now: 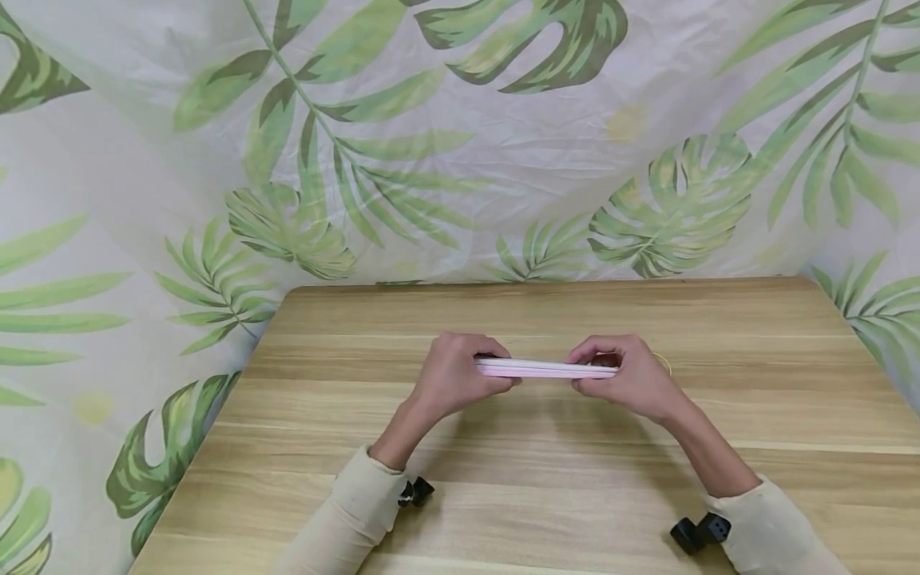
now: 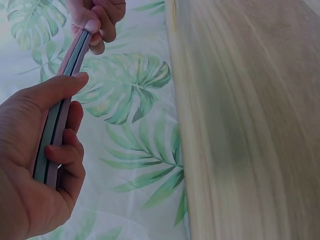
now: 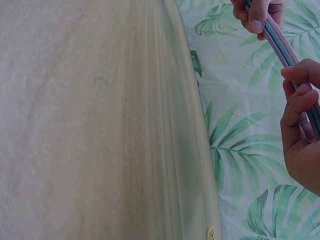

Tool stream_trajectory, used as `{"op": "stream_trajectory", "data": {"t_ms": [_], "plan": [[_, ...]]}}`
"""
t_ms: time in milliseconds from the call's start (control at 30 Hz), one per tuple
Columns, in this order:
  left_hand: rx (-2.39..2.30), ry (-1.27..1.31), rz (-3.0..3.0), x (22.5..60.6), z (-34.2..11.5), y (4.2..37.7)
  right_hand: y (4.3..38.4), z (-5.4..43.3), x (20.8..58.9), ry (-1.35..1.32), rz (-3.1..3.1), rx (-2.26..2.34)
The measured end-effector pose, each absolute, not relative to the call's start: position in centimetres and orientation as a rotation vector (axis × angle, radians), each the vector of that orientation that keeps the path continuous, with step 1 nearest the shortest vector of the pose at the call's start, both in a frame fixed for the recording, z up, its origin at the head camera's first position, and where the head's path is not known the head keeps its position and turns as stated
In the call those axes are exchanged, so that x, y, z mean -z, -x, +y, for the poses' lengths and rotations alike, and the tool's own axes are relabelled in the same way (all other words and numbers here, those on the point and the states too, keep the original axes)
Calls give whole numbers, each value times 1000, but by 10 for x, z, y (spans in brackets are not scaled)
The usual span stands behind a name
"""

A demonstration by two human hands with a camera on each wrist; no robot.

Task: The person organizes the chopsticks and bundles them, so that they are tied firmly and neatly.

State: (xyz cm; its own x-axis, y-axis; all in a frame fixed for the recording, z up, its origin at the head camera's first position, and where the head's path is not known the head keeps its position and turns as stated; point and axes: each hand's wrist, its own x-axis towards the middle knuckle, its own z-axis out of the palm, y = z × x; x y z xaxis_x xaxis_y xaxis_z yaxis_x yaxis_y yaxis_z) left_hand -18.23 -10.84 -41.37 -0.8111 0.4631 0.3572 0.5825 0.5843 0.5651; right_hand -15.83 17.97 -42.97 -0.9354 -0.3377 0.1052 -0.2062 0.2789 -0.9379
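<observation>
Both hands hold a thin, flat stack of layers point(image 1: 539, 368) edge-on above the table. In the head view its near edge looks white and pale pink; the wrist views show teal between pinkish layers. At its left end, my left hand point(image 1: 456, 371) grips it, thumb on one side and fingers curled on the other. My right hand point(image 1: 636, 377) pinches the right end the same way. The stack point(image 2: 56, 117) runs between both hands in the left wrist view. A slight bow shows in the stack point(image 3: 276, 42) in the right wrist view. Its broad faces are hidden.
A wood-grain table point(image 1: 546, 495) lies beneath the hands. Just beyond the right hand is a thin yellow loop point(image 1: 668, 364). A leaf-patterned cloth point(image 1: 532, 160) hangs behind and beside the table. Small black devices point(image 1: 693, 533) sit at both cuffs.
</observation>
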Motion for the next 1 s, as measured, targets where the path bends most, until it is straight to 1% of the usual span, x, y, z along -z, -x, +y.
{"op": "stream_trajectory", "data": {"t_ms": [167, 600, 800, 1000], "plan": [[1088, 863, -2623, 415, -106, 181, 159, 181, 429, 520, 2418, 1756], [671, 917, -2678, 412, -104, 178, 160, 183, 427, 487, 2435, 1657], [632, 952, -2696, 412, -106, 180, 160, 182, 426, 489, 2409, 1653], [570, 1039, -2702, 413, -106, 181, 159, 181, 428, 485, 2400, 1662]]}}
